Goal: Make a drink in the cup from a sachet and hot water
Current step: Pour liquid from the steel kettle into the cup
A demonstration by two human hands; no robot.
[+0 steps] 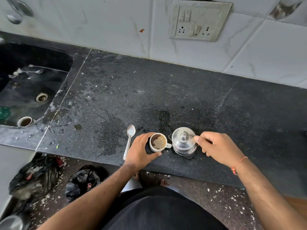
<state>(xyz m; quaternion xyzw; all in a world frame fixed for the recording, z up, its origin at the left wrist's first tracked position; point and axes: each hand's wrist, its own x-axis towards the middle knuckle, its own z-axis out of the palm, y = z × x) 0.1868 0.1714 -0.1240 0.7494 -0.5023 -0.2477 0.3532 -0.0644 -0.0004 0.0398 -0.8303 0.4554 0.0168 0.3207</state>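
A small white cup (158,142) holding dark frothy liquid stands near the front edge of the black counter (149,100). My left hand (141,151) curls around the cup's left side, thumb and fingers touching it. Just right of the cup stands a lidded steel kettle (183,141). My right hand (217,147) is at the kettle's right side, fingers closed on its handle, thumb against the rim. A steel spoon (129,141) lies on the counter left of my left hand. No sachet is visible.
A black sink (33,87) at the left holds a spoon, a used cup (25,121) and a green thing. Wet stains mark the counter. A switchboard (199,20) sits on the tiled wall. Black rubbish bags (81,181) lie on the floor below.
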